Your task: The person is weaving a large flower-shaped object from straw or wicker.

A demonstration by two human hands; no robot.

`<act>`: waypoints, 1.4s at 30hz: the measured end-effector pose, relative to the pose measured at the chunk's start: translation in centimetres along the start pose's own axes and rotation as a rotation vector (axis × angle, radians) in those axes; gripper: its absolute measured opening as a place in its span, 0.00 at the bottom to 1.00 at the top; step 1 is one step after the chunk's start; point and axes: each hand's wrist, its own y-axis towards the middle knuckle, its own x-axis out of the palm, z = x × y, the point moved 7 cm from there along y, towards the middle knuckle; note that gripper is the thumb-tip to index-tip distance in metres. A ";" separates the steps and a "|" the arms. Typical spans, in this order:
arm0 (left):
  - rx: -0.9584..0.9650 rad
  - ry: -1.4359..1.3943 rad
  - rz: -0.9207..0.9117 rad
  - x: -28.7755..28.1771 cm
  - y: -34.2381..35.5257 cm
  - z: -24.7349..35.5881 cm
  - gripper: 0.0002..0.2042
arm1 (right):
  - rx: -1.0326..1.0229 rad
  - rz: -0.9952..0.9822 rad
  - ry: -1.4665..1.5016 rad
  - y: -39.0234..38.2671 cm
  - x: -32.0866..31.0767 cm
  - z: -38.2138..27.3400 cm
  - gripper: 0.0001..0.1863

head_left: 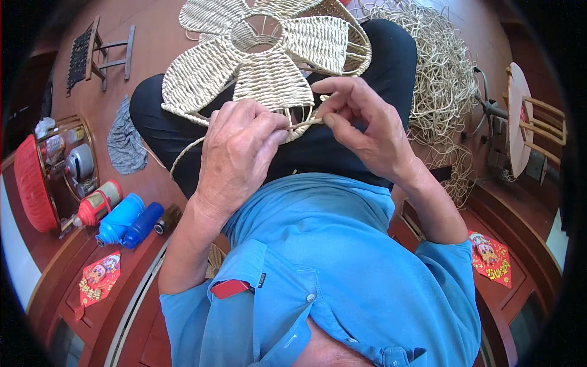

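A cream woven cord piece with petal-shaped panels around an open centre ring [269,85] rests over my lap on dark trousers. My left hand [237,147] has its fingers curled at the lower edge of the middle panel, gripping the cord there, with the fingertips partly hidden. My right hand [364,131] pinches a strand of cord [306,122] between thumb and fingers at that panel's lower right, beside an unwoven bit of the frame. A loose length of cord [183,153] trails down to the left of my left hand.
A large tangle of pale cord [434,73] lies right of my knee, near a round-seated stool [520,122]. Leftward are a small folding stool [98,52], a grey cloth [125,134], a rack with a red basket [36,183], and several flasks and bottles [119,220].
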 end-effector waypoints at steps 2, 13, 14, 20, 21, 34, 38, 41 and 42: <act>-0.053 -0.028 -0.018 0.2 0.1 0.2 0.07 | 0.064 0.030 0.104 -0.1 0.1 0.9 0.22; -0.226 -0.241 -0.019 1.1 0.8 -0.7 0.05 | 0.129 0.257 0.137 -2.6 0.8 3.3 0.11; -0.205 -0.213 -0.019 1.1 0.9 -0.5 0.05 | 0.093 0.264 0.059 -2.6 0.8 3.4 0.11; -0.271 -0.218 0.049 1.3 0.8 -0.8 0.04 | 0.278 0.244 0.206 -3.4 1.7 4.4 0.09; -0.267 -0.216 0.045 1.3 0.8 -0.7 0.04 | 0.347 0.237 0.295 -3.8 2.2 5.1 0.08; -0.534 -0.648 0.098 2.0 -0.2 -2.6 0.06 | 0.010 0.273 -0.059 -4.6 2.1 2.4 0.24; -0.531 -0.601 0.100 1.9 -0.2 -2.4 0.06 | 0.037 0.306 0.002 -4.0 1.8 3.3 0.22; -0.524 -0.413 0.074 1.6 -0.1 -2.0 0.05 | 0.253 0.265 0.243 -4.7 3.0 5.1 0.17; -0.523 -0.413 0.067 1.6 0.0 -1.8 0.05 | 0.247 0.248 0.217 -4.9 3.4 5.0 0.15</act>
